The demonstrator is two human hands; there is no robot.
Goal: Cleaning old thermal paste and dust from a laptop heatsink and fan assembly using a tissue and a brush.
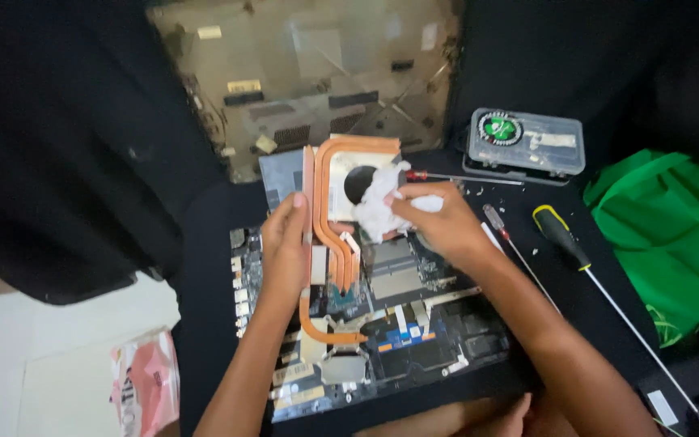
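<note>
The left hand (285,243) was closed around the copper heat-pipe assembly (329,235), holding it by its left edge above the opened laptop (414,324) on the dark worktop (204,243). The right hand (438,222) was pinched on a crumpled white tissue (378,202), pressing it against the assembly's upper part. Two screwdrivers (564,239) and a clear plastic case (527,144) lay to the right, near a green cloth (673,226).
</note>
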